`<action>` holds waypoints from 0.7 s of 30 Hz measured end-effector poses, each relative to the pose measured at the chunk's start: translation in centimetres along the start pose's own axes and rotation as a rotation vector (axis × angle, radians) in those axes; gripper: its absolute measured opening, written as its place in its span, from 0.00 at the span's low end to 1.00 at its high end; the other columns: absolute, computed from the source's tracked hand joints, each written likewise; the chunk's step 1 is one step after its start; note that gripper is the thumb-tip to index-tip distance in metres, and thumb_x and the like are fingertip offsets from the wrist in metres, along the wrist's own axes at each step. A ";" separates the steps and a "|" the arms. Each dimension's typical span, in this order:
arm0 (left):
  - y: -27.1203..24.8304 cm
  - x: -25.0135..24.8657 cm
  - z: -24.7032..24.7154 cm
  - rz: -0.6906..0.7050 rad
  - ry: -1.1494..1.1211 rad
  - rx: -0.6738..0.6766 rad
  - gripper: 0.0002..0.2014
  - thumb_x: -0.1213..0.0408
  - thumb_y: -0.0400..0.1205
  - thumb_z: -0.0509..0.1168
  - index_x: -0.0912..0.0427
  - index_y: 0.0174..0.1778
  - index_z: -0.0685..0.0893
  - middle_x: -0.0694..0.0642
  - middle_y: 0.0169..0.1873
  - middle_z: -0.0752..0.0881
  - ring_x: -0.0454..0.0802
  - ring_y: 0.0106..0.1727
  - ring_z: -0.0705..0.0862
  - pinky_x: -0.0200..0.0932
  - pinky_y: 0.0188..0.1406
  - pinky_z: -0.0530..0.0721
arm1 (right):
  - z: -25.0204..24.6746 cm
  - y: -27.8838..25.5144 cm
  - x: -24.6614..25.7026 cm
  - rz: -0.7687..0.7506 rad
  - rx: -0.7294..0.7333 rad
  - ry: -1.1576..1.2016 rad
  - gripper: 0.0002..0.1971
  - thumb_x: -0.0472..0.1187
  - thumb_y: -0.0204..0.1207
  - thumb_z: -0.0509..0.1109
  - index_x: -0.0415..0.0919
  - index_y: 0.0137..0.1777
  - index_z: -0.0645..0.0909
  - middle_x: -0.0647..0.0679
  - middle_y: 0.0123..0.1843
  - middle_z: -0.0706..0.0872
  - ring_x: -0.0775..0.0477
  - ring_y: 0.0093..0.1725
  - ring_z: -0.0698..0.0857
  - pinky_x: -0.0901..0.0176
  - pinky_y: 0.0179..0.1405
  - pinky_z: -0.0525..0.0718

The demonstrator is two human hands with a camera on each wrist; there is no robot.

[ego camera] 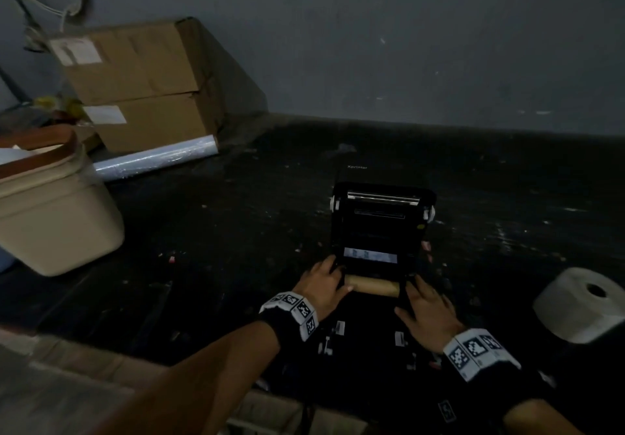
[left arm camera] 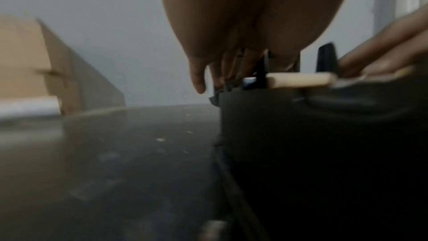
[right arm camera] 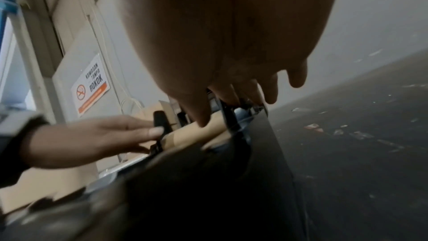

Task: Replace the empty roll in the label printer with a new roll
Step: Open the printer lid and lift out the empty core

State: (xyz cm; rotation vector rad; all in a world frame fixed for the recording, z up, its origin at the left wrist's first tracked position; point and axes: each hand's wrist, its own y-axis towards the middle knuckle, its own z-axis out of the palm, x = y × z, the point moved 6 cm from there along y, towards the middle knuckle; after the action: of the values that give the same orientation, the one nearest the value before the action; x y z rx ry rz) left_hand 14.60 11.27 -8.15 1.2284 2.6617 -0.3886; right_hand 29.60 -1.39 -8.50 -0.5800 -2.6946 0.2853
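The dark worktop (ego camera: 236, 231) carried the open label printer (ego camera: 380, 228). A new white roll (ego camera: 580, 306) lay well to its right. The empty cardboard core (ego camera: 372, 285) sat in the printer's bay, left hand (ego camera: 323, 282) and right hand (ego camera: 427, 309) touching its ends with relaxed fingers.

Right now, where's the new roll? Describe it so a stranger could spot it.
Find the open black printer in the middle of the dark floor. To its right, past the right hand, lies a fat white roll. Unlike the bare brown tube between the hands, it's thickly wound.
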 end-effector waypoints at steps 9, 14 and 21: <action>-0.8 -1.2 -3.1 0.015 -0.360 -0.128 0.23 0.59 0.86 0.52 0.66 0.75 0.66 0.70 0.71 0.74 0.64 0.72 0.74 0.48 0.72 0.72 | -2.9 -1.7 2.9 -0.076 -0.138 0.232 0.26 0.35 0.80 0.58 0.37 0.77 0.60 0.36 0.79 0.65 0.36 0.76 0.68 0.52 0.74 0.67; -1.3 -3.2 -6.6 0.095 -0.486 -0.162 0.19 0.63 0.85 0.55 0.69 0.70 0.73 0.71 0.65 0.81 0.65 0.66 0.79 0.44 0.64 0.73 | -7.9 -4.8 2.7 -0.073 -0.320 0.255 0.18 0.32 0.78 0.61 0.39 0.68 0.77 0.35 0.62 0.85 0.34 0.61 0.83 0.56 0.55 0.77; -0.2 -9.3 -6.1 0.327 -0.713 0.118 0.15 0.66 0.81 0.62 0.62 0.64 0.79 0.57 0.43 0.84 0.53 0.45 0.82 0.41 0.46 0.77 | -11.3 -11.9 -2.5 0.091 -0.568 0.518 0.12 0.39 0.76 0.68 0.42 0.58 0.84 0.50 0.45 0.87 0.50 0.48 0.85 0.70 0.44 0.77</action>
State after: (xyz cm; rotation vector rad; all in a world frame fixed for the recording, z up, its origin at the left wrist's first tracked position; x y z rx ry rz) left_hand 20.03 6.40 0.22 1.2279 1.8304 -0.7641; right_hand 31.93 -11.78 4.18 -0.8018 -2.2206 -0.5557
